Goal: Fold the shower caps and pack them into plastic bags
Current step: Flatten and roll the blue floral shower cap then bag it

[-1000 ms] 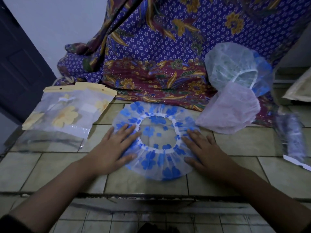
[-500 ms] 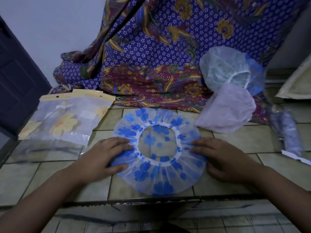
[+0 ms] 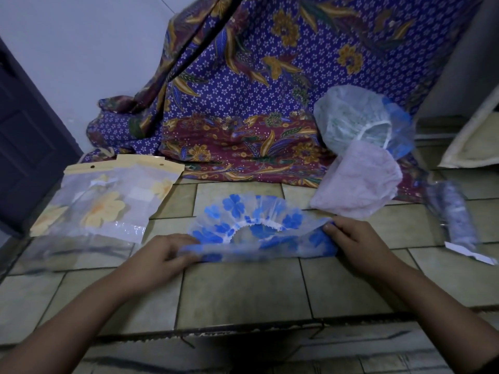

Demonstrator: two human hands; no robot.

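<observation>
A clear shower cap with blue flowers [image 3: 256, 225] lies on the tiled floor, its near half lifted and turned up toward the far half. My left hand [image 3: 159, 256] pinches the cap's left edge. My right hand [image 3: 353, 244] pinches its right edge. A plastic bag [image 3: 108, 201] with a yellow header holds a folded yellow-flower cap at the left. More caps sit at the right: a pink one [image 3: 359, 182] and a pale one [image 3: 353, 120] over a blue one.
A purple patterned cloth [image 3: 270, 90] hangs behind and spills onto the floor. A rolled bundle of clear bags [image 3: 453, 214] lies at the right. A dark door [image 3: 24, 136] stands at the left, a step edge [image 3: 243, 330] runs near me.
Both hands went from resting flat on the cap to pinching its side edges. The near half has been lifted up and toward the far half.
</observation>
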